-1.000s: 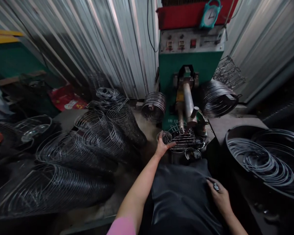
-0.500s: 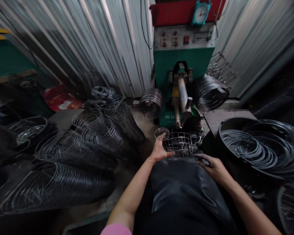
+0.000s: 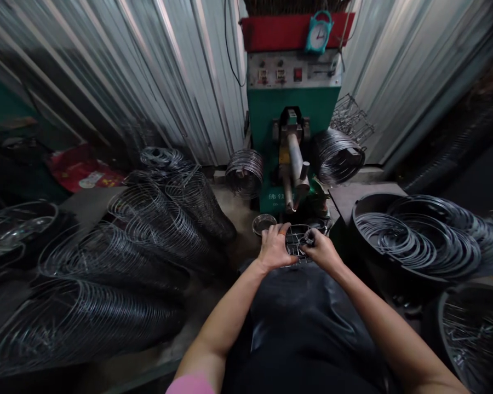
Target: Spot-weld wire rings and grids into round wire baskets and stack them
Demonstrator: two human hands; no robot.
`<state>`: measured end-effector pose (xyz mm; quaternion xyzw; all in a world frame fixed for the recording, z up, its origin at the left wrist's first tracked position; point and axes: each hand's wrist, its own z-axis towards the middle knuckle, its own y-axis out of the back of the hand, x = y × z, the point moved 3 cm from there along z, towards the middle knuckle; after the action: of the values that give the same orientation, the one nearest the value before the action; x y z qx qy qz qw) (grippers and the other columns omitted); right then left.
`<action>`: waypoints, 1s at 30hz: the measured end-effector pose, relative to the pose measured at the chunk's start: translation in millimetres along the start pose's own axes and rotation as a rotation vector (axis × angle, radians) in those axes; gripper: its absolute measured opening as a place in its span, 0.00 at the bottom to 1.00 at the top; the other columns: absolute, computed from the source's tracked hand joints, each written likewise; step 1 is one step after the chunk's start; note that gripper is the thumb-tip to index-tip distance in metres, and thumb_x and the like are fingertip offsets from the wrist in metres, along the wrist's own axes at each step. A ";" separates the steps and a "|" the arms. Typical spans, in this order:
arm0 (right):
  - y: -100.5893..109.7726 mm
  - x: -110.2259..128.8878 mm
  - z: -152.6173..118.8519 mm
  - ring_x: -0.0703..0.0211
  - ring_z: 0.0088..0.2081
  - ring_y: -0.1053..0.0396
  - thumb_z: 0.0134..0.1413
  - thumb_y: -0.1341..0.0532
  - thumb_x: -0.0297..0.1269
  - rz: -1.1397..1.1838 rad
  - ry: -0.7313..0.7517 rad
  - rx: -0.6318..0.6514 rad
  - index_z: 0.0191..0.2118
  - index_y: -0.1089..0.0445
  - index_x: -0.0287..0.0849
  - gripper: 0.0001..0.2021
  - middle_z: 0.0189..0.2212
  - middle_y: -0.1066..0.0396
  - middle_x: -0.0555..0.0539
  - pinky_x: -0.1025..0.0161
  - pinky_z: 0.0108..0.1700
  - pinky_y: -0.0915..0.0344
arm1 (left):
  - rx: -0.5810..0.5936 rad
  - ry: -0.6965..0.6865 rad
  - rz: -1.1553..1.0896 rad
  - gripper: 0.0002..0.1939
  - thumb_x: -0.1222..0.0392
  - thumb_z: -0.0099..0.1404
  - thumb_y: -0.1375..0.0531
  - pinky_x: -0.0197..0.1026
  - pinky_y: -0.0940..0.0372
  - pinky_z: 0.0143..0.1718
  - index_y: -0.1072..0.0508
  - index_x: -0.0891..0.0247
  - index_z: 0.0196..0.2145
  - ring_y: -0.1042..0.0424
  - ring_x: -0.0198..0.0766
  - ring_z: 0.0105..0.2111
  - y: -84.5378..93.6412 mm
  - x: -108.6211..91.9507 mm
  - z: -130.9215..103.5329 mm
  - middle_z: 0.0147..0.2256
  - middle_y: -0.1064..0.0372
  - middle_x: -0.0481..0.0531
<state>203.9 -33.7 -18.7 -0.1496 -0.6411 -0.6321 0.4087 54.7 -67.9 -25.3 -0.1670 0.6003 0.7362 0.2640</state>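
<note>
A small round wire basket (image 3: 294,236) sits at the front edge of my lap, below the machine's arms. My left hand (image 3: 274,247) grips its left side, fingers over the rim and thumb along the near side. At the basket's right side is my right hand (image 3: 324,253), its fingers closed on a small bundle of thin metal wire pieces (image 3: 309,236). The fingertips reach over the basket; whether they touch its wires is hard to tell. A dark apron (image 3: 299,312) covers my lap.
The green machine (image 3: 267,117) stands ahead, its metal arm (image 3: 296,156) pointing down towards me. Stacked wire rings (image 3: 119,306) stand at left. A black tub (image 3: 355,210) of wire rings and a bin (image 3: 441,323) of wire pieces are at right. A round dish (image 3: 264,223) lies beyond my left hand.
My right hand has moved left and up to the basket with the wire bundle. My left hand has shifted further onto the basket's rim. The whole view has turned slightly right.
</note>
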 end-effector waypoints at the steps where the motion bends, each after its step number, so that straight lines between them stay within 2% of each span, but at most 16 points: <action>1: -2.3 -1.6 -0.2 0.62 0.25 0.37 0.38 0.43 0.31 0.007 0.004 -0.023 0.29 0.39 0.43 0.06 0.22 0.35 0.53 0.67 0.28 0.42 | 0.005 0.005 0.009 0.47 0.54 0.38 0.32 0.54 0.51 0.52 0.47 0.58 0.55 0.46 0.54 0.51 -1.1 -1.1 1.7 0.51 0.44 0.58; 4: -8.2 -7.4 -0.8 0.61 0.26 0.35 0.40 0.45 0.30 0.060 0.044 0.011 0.28 0.35 0.42 0.05 0.22 0.33 0.52 0.66 0.29 0.41 | 0.010 0.007 0.009 0.47 0.55 0.38 0.32 0.55 0.52 0.52 0.47 0.59 0.55 0.46 0.55 0.51 -2.3 -1.8 6.2 0.51 0.44 0.58; 8: -9.0 -13.5 0.8 0.57 0.33 0.31 0.46 0.46 0.33 0.152 0.107 0.182 0.31 0.30 0.41 0.08 0.28 0.28 0.48 0.64 0.35 0.37 | 0.026 0.003 0.024 0.47 0.55 0.37 0.32 0.53 0.51 0.52 0.47 0.58 0.55 0.46 0.54 0.52 -1.3 1.5 10.6 0.51 0.44 0.57; 11: -3.6 -12.8 2.4 0.56 0.36 0.31 0.49 0.46 0.36 0.124 0.195 0.267 0.34 0.28 0.41 0.10 0.32 0.27 0.46 0.61 0.39 0.36 | 0.040 0.011 0.031 0.47 0.55 0.37 0.32 0.51 0.50 0.52 0.46 0.58 0.55 0.45 0.52 0.51 0.5 4.4 13.6 0.51 0.44 0.56; 14: -0.1 -10.5 2.4 0.55 0.38 0.31 0.47 0.41 0.36 0.045 0.298 0.333 0.39 0.29 0.41 0.12 0.35 0.28 0.45 0.61 0.40 0.36 | 0.063 0.028 0.002 0.47 0.55 0.37 0.32 0.51 0.51 0.53 0.46 0.56 0.55 0.45 0.52 0.52 1.0 6.8 16.5 0.51 0.44 0.55; 18: -2.2 -12.9 3.7 0.56 0.36 0.31 0.47 0.41 0.31 -0.057 0.351 0.325 0.40 0.29 0.42 0.11 0.34 0.29 0.45 0.62 0.38 0.36 | 0.084 0.017 -0.032 0.48 0.54 0.37 0.32 0.52 0.52 0.53 0.47 0.57 0.55 0.47 0.53 0.53 -1.3 8.8 20.3 0.52 0.45 0.56; 23: -7.4 -16.2 9.8 0.56 0.35 0.31 0.50 0.44 0.30 -0.134 0.392 0.296 0.38 0.29 0.43 0.10 0.33 0.29 0.45 0.63 0.36 0.36 | 0.091 0.021 -0.050 0.48 0.54 0.36 0.32 0.52 0.49 0.52 0.45 0.59 0.54 0.44 0.53 0.51 -4.0 15.0 27.9 0.50 0.44 0.57; 30: -9.9 -16.0 25.9 0.58 0.34 0.30 0.52 0.45 0.31 -0.109 0.410 0.254 0.36 0.29 0.44 0.09 0.32 0.29 0.45 0.64 0.36 0.36 | 0.089 0.018 -0.067 0.48 0.53 0.36 0.32 0.51 0.48 0.52 0.45 0.56 0.55 0.43 0.52 0.51 -5.1 30.8 45.7 0.50 0.43 0.56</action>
<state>198.1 -6.0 -33.5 0.0694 -0.6262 -0.5848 0.5110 36.1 -16.9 -36.4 -0.1817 0.6289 0.6980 0.2903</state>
